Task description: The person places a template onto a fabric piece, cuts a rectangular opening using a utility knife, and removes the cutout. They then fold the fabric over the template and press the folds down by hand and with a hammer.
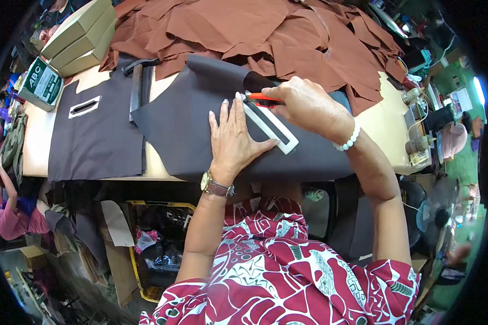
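My left hand (233,135) lies flat with fingers spread on a dark grey-brown fabric piece (184,130). Its thumb touches the lower end of a white rectangular frame (287,145) with a long slot, which lies slantwise on the fabric. Closed around a slim orange-red tool (264,97), my right hand (314,108) is at the frame's upper end. The tool's tip sits close to my left fingertips; its exact kind is not clear. Behind my hands, the fabric's far edge is folded or rolled up.
Another dark fabric piece (100,130) with a small white slotted frame (85,106) lies left. Beside it is a dark hammer-like tool (137,89). Brown fabric (228,27) is heaped at the back. Boxes (84,38) and a green ABC box (40,84) stand back left. Another person (19,211) is far left.
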A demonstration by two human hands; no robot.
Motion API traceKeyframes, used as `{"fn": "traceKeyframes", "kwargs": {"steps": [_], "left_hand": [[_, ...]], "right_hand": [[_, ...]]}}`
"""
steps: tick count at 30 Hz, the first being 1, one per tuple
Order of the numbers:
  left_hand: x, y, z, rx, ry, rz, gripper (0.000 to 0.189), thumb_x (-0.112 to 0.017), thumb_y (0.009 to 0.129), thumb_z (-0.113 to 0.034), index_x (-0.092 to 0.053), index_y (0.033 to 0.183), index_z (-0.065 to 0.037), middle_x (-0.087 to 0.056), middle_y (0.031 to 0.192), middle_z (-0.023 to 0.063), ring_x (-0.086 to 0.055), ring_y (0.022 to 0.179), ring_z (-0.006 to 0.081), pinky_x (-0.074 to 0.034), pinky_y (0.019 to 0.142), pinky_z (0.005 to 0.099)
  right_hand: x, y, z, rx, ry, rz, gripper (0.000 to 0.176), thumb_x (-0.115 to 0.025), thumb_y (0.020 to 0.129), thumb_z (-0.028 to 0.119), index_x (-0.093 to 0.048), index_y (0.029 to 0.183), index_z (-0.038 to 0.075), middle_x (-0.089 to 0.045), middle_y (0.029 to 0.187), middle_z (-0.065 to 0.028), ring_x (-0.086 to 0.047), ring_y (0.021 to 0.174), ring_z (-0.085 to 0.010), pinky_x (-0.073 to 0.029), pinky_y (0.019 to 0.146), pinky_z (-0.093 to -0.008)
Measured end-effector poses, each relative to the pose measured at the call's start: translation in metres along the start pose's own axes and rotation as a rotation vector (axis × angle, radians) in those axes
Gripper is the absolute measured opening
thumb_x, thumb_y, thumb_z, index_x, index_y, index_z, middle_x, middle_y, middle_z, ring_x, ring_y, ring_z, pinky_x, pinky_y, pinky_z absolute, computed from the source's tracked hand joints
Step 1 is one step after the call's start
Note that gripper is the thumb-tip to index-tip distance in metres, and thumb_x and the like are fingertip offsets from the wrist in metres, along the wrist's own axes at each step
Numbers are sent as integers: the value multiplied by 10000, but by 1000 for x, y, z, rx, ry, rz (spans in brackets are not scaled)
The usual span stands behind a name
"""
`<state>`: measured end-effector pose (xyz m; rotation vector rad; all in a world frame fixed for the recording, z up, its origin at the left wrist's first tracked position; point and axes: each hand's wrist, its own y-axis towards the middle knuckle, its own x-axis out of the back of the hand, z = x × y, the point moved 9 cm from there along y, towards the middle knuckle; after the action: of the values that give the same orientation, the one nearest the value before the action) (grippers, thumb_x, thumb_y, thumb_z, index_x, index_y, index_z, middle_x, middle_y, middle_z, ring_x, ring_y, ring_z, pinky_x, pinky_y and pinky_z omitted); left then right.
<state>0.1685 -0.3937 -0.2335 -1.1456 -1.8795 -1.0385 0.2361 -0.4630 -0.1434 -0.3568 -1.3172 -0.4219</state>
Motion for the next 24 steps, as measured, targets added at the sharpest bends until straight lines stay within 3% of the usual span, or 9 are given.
{"fn": "traceKeyframes", "kwargs": {"steps": [7, 10, 13, 24], "left_hand": [[2, 0, -1, -5, -17, -16, 1189, -729, 564, -643, -226, 1402, 33, -368, 1395, 210, -313, 1314, 356, -175, 1075, 547], [0, 0, 0, -1, -20, -12, 1195, -724, 564, -651, -224, 1401, 41, -361, 1399, 212, -311, 1315, 357, -173, 1075, 547], [-1, 0, 1, 4, -11, -2, 1204, -718, 565, -660, -217, 1402, 47, -352, 1406, 211, -308, 1318, 356, -170, 1077, 543], [-3, 0, 0, 18, 19, 33, 1214, -692, 572, -688, -208, 1406, 49, -330, 1426, 199, -285, 1335, 331, -149, 1094, 512]], "right_hand": [[-2, -4, 6, 58, -34, -38, 334, -617, 794, 163, -632, 1124, 114, -646, 801, -187, -626, 771, -358, -504, 713, -435], [2, -11, 9, -14, -33, 16, 290, -612, 774, 132, -658, 1056, 78, -662, 845, -161, -645, 800, -322, -518, 707, -418], [-3, -17, 9, 45, -87, -28, 316, -618, 774, 122, -638, 1087, 79, -660, 817, -160, -645, 782, -323, -518, 682, -416], [-11, -68, 0, -47, -96, -13, 378, -602, 817, 117, -563, 1193, 93, -622, 759, -162, -621, 696, -337, -487, 601, -427]]}}
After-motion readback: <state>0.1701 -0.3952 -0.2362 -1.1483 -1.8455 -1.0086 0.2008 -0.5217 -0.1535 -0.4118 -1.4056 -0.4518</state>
